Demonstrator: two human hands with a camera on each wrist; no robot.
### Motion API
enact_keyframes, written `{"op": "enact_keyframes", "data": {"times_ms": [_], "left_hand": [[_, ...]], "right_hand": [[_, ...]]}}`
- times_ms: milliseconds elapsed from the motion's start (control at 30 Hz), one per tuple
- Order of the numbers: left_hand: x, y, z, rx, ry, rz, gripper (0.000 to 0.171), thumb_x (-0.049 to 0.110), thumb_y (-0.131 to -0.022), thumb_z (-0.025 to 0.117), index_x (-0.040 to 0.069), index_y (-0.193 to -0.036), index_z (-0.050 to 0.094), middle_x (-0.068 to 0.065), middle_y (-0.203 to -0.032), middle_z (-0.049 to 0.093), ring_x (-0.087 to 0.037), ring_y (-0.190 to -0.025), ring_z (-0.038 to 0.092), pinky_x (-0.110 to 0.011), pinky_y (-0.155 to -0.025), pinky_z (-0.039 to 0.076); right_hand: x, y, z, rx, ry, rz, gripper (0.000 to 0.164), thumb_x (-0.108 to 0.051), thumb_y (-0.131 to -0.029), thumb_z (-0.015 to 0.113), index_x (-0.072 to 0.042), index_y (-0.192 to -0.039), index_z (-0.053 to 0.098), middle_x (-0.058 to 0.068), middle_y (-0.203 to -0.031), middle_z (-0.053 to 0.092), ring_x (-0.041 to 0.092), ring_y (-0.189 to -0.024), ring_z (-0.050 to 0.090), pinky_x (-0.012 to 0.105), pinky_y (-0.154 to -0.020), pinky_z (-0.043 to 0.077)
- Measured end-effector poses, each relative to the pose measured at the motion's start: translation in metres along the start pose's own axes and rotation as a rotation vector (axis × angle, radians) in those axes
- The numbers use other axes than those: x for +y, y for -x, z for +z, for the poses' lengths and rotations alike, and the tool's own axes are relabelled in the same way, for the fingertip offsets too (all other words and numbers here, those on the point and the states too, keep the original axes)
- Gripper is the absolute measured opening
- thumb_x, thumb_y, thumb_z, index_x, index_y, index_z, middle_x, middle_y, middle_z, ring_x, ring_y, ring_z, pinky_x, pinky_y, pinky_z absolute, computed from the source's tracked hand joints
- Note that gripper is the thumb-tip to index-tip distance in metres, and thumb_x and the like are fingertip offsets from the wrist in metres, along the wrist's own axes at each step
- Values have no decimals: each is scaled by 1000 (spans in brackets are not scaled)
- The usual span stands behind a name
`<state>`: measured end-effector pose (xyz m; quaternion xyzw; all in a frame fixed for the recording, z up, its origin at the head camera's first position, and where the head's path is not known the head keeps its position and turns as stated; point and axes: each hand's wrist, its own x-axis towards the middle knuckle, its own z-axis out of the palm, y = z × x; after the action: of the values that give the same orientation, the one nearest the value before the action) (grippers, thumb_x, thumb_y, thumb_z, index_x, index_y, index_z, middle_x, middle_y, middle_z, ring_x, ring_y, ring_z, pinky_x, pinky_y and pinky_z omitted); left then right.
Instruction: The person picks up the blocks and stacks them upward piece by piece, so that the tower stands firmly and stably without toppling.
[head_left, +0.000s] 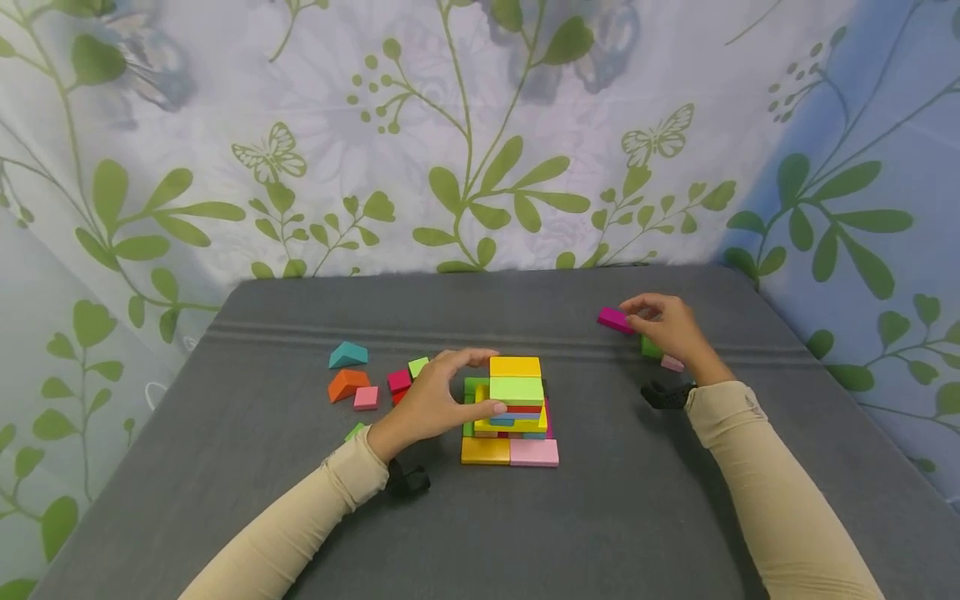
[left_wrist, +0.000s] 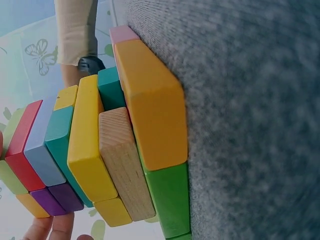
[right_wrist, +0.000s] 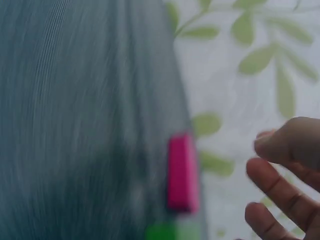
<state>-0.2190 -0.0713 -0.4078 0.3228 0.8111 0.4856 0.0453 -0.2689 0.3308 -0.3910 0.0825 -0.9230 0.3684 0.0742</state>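
A tower of colored wooden blocks [head_left: 516, 390] stands mid-table, with a yellow block on top at the back and a light green one in front. My left hand [head_left: 431, 400] holds its upper part, thumb at the front and fingers behind. In the left wrist view, fingertips touch the tower by the purple blocks [left_wrist: 51, 201]. Off to the right, my right hand [head_left: 667, 325] hovers beside a magenta block [head_left: 615, 320] lying on the table. The right wrist view shows its fingers loosely bent and apart from that block, with nothing between them.
Left of the tower lie a teal block [head_left: 348, 355], an orange arch block [head_left: 348, 385], a pink block [head_left: 366, 398] and several red and green ones. Under the right hand are a green block [head_left: 651, 347] and a small pink block [head_left: 672, 363]. A patterned curtain hangs behind the grey table [head_left: 600, 517].
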Motion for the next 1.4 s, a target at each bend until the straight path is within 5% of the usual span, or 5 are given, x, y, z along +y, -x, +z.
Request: {"op": "enact_keyframes", "data": {"times_ms": [133, 700, 1100, 1267, 1400], "left_hand": [[0, 1, 0, 2, 3, 2, 68, 31, -91, 86, 9, -151, 62, -12, -140, 66, -40, -131, 57, -68, -112, 43], [2, 2, 0, 0, -9, -33, 69, 34, -90, 87, 8, -150, 63, -11, -143, 65, -37, -136, 54, -67, -114, 43], [3, 2, -1, -9, -2, -53, 69, 33, -91, 86, 8, -150, 62, -11, -142, 65, -37, -135, 55, -65, -115, 42], [1, 1, -1, -13, 6, -44, 68, 32, -91, 86, 7, -150, 62, -11, -141, 65, -33, -132, 59, -62, -114, 44], [1, 0, 0, -17, 14, -46, 68, 31, -91, 86, 6, -150, 62, -10, -141, 66, -31, -130, 61, -58, -111, 48]], "right_hand": [[20, -8, -5, -92, 119, 109, 42, -15, -106, 70, 9, -140, 64, 35, -137, 64, 52, -121, 58, 67, -98, 48], [24, -19, 4, -82, 220, 141, 42, -24, -101, 77, 7, -128, 71, 30, -128, 70, 58, -133, 44, 76, -107, 26], [-10, -4, 11, -27, 77, -48, 32, -16, -97, 81, 2, -123, 75, 23, -117, 76, 38, -109, 64, 54, -95, 50], [-28, 5, 17, 19, -72, -179, 26, -5, -93, 83, 5, -117, 77, 17, -102, 76, 20, -86, 64, 29, -75, 50], [-42, 11, 25, -6, -222, -240, 25, 5, -91, 81, 7, -116, 76, 4, -94, 72, 11, -77, 60, 25, -65, 47]]}}
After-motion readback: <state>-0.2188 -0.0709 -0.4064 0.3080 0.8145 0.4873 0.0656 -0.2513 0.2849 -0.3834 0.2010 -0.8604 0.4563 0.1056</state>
